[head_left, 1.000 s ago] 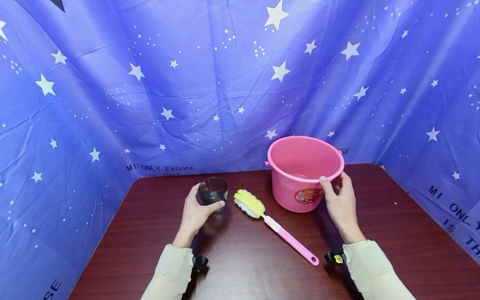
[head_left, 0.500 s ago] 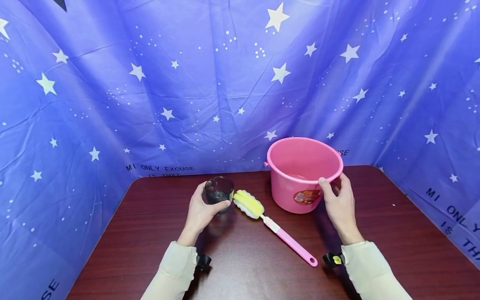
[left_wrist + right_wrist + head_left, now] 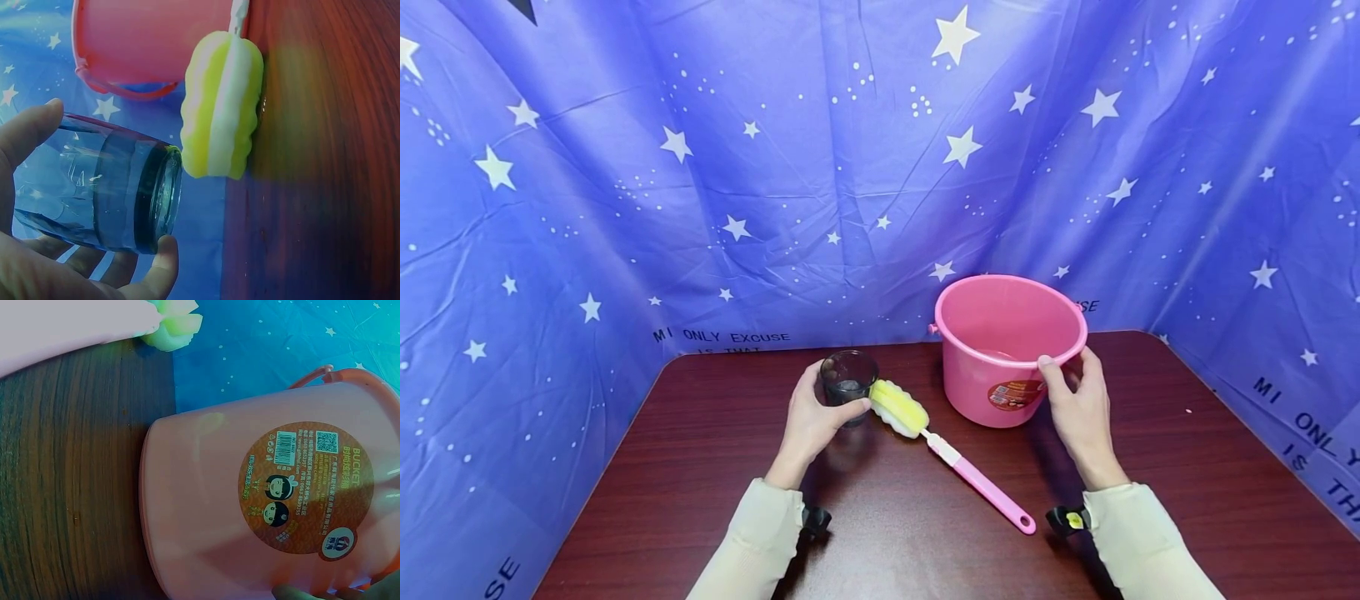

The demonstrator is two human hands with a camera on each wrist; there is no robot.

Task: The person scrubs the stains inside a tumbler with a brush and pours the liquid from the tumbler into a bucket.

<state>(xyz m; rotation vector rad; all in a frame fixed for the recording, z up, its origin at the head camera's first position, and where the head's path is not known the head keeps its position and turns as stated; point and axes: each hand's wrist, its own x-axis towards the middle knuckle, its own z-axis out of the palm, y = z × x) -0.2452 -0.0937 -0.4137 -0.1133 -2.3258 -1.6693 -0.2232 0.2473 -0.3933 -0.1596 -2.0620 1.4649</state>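
My left hand (image 3: 808,425) grips a dark, see-through drinking glass (image 3: 848,385) from its left side, thumb in front. The left wrist view shows the fingers curled round the glass (image 3: 106,187), whose base seems to hang just above the table. Right of it lies a sponge bottle brush (image 3: 898,410) with a yellow-and-white head and a pink handle. My right hand (image 3: 1084,417) holds the rim of a pink bucket (image 3: 962,375) at its right front, thumb near the rim. Only a bit of that hand shows low in the right wrist view, near the bucket's round label (image 3: 306,487).
The dark red wooden table (image 3: 880,517) ends at a blue curtain (image 3: 775,167) with white stars, which hangs behind and on both sides. The brush handle slants toward the right forearm. Black wrist cameras (image 3: 816,521) sit at both cuffs.
The left hand has moved the glass to the right, close to the brush head. The right hand stays on the bucket, and bucket and brush keep their places.
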